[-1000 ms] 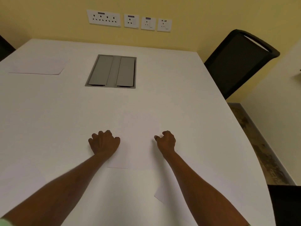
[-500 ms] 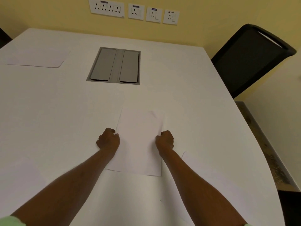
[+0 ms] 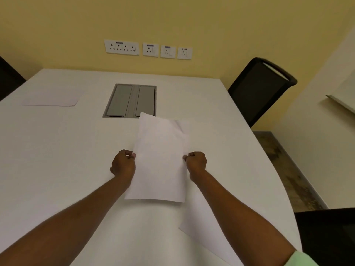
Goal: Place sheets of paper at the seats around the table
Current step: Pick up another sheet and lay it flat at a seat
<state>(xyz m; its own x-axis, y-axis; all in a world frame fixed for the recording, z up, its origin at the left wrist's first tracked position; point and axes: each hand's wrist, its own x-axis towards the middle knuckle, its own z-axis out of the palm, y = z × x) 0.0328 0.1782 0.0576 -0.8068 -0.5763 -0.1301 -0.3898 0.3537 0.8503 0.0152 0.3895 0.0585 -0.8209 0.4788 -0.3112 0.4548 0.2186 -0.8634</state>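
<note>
A white sheet of paper (image 3: 160, 160) is held lifted above the white table (image 3: 57, 150), its far right corner creased. My left hand (image 3: 124, 165) pinches its left edge and my right hand (image 3: 196, 163) pinches its right edge. Another sheet (image 3: 203, 233) lies on the table under my right forearm, near the right edge. A third sheet (image 3: 51, 96) lies flat at the far left of the table.
A grey cable hatch (image 3: 130, 100) is set into the table's middle. A black chair (image 3: 259, 89) stands at the far right corner, another dark chair (image 3: 326, 237) at the near right, and a dark seat (image 3: 8, 79) at far left. Wall sockets (image 3: 148, 49) sit on the yellow wall.
Both hands closed on the sheet's side edges and raised it off the table. The camera view tilted up, showing more wall.
</note>
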